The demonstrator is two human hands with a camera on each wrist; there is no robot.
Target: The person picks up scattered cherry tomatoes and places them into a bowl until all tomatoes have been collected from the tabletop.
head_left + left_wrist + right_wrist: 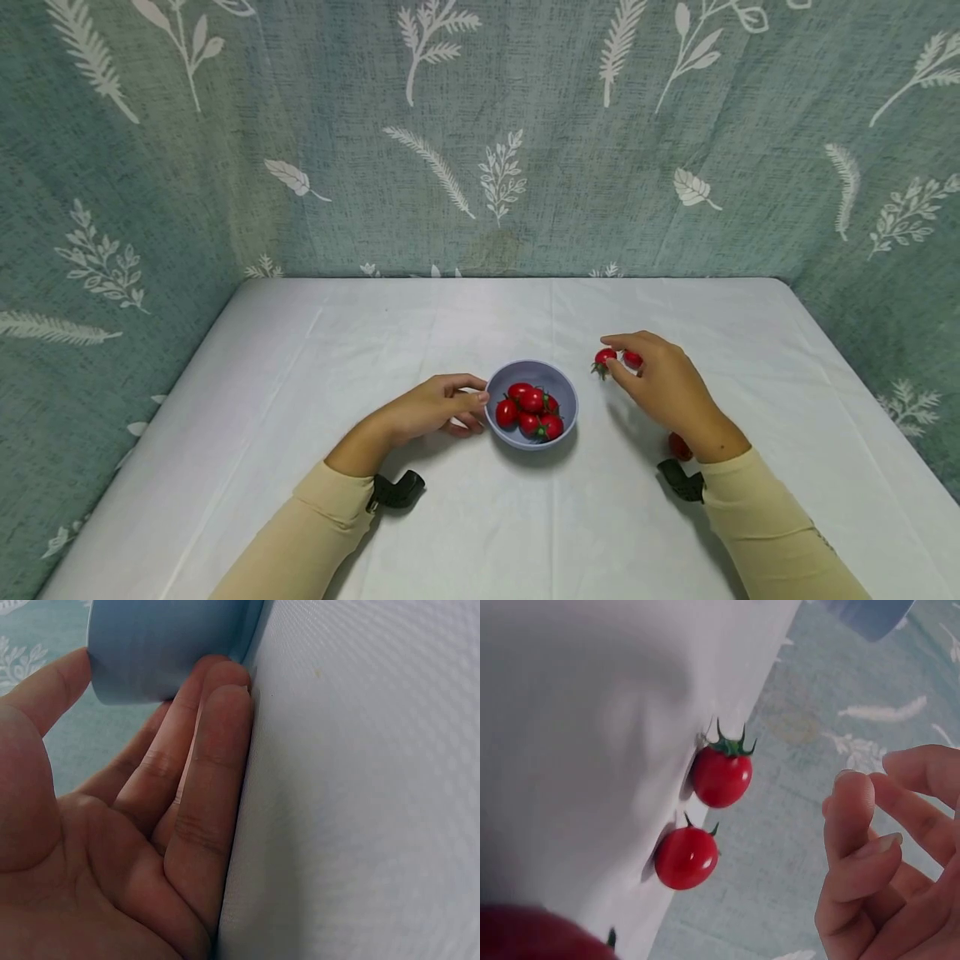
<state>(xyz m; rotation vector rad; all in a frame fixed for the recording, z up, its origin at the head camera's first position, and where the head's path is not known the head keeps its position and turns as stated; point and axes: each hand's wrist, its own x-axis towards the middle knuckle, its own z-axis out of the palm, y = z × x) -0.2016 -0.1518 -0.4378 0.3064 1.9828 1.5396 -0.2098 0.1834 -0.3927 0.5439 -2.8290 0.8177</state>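
A small blue-grey bowl [534,447] holds several red cherry tomatoes [529,402]. My left hand [442,406] is beside it, its thumb at the rim and its extended fingers against the outer wall; the left wrist view shows those fingers low along the cloth. Over two loose tomatoes to the bowl's right hovers my right hand [660,379]. One tomato [721,776] has a green stem top, with a second tomato [686,857] close by. In the right wrist view the fingers [851,806] are loosely bent, apart from both, with nothing between them.
Another tomato [680,446] lies by the right wrist, partly covered by it. White cloth covers the table [420,325]. A green leaf-patterned curtain [337,225] hangs behind and at both sides. A black wrist camera [399,490] sits under the left sleeve.
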